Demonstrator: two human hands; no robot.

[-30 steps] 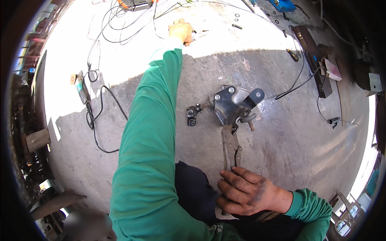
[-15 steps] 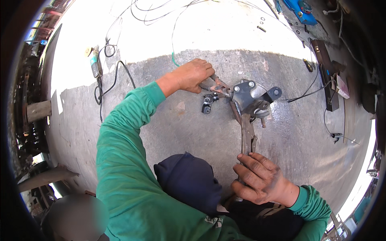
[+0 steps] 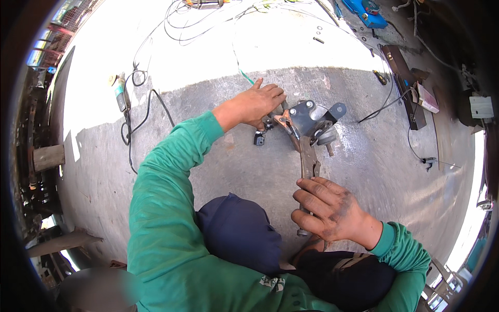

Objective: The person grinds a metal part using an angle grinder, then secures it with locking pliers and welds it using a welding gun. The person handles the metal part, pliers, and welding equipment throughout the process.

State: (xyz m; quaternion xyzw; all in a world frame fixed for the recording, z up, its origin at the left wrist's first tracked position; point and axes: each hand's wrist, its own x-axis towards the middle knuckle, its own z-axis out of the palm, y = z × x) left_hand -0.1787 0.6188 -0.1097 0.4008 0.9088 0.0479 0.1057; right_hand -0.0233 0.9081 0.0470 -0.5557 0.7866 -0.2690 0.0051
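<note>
My left hand [image 3: 255, 105] is closed around the handles of a clamp with copper-coloured jaws [image 3: 284, 120]. Those jaws are at the left side of a dark metal bracket [image 3: 307, 115] with bolt heads on its plate and a round part below; whether they bite on it I cannot tell. In my right hand [image 3: 332, 210] are locking pliers [image 3: 307, 156], held by the handles, their head against the bracket's lower side. Just beneath my left hand, a small black metal piece [image 3: 259, 138] lies on the concrete, partly hidden.
An angle grinder [image 3: 120, 96] with a black cord [image 3: 152, 112] lies to the left. At right are a long dark box [image 3: 400, 67], a pale small box [image 3: 427, 99] and a holder with a thin rod [image 3: 429, 161]. Cables [image 3: 182, 31] and a blue case [image 3: 366, 14] lie farther off.
The bracket and pliers appear slightly farther left and up. The copper-coloured jaws have turned and sit closer against the bracket's plate. My left hand now partly covers the small black piece.
</note>
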